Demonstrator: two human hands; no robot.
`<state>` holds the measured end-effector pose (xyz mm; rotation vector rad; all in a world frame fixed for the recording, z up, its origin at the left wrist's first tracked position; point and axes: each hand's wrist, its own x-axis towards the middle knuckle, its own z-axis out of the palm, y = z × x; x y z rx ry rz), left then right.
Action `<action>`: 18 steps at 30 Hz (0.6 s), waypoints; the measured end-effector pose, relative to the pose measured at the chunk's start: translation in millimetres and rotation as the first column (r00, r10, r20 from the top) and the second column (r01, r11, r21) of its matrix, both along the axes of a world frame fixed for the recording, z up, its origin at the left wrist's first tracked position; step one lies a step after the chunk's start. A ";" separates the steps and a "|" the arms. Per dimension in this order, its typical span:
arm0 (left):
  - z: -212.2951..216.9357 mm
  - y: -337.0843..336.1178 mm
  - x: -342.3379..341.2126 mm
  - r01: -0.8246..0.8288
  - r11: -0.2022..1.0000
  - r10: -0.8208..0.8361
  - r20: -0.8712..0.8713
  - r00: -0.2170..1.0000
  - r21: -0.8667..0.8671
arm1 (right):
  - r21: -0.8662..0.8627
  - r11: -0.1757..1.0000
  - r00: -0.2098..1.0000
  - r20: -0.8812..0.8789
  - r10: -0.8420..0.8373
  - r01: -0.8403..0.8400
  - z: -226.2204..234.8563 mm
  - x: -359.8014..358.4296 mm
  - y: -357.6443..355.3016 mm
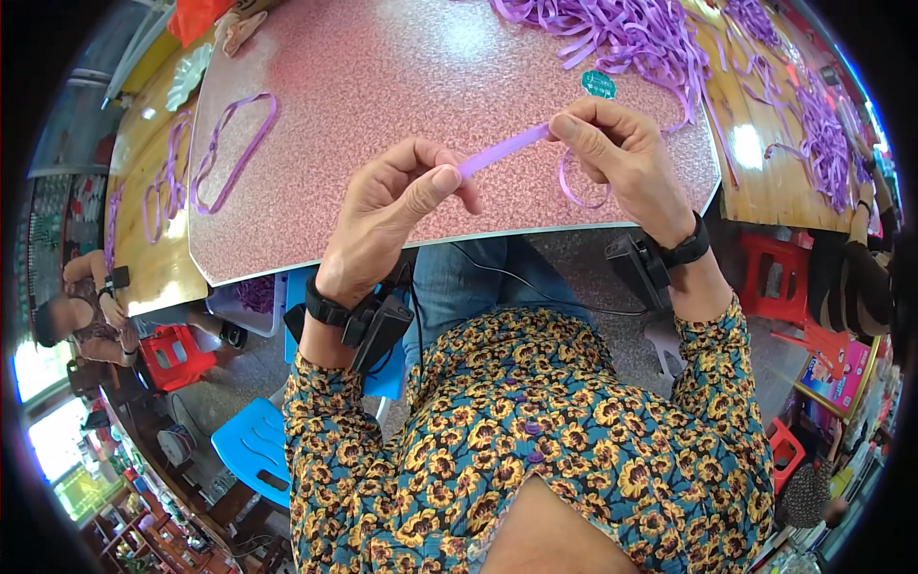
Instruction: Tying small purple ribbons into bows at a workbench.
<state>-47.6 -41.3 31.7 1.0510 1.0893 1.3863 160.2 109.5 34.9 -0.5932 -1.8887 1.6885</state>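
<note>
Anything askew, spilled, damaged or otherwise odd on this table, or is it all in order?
Nothing looks damaged or spilled. The left hand and right hand pinch a purple strip taut between them. A tangled heap of purple strips spreads over the far edge of the pink table, loose but not fallen.

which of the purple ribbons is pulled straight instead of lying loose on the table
The purple ribbon strip pinched taut between the left hand and the right hand. The ribbon loop and the ribbon pile lie slack on the pink table.
</note>
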 end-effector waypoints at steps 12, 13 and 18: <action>-8.3 28.2 26.3 -0.046 0.910 0.291 -0.556 0.779 0.413 | 0.065 0.980 0.974 -0.140 -0.179 0.189 -20.5 -19.3 -32.7; -7.8 29.0 24.9 0.069 0.857 0.413 -0.761 0.500 0.511 | -0.007 0.993 0.992 -0.035 -0.117 0.117 -17.8 -15.4 -29.1; -6.8 30.7 28.4 0.187 0.846 0.415 -0.837 0.358 0.499 | -0.187 0.982 1.000 0.030 -0.008 0.013 -16.6 -14.6 -20.2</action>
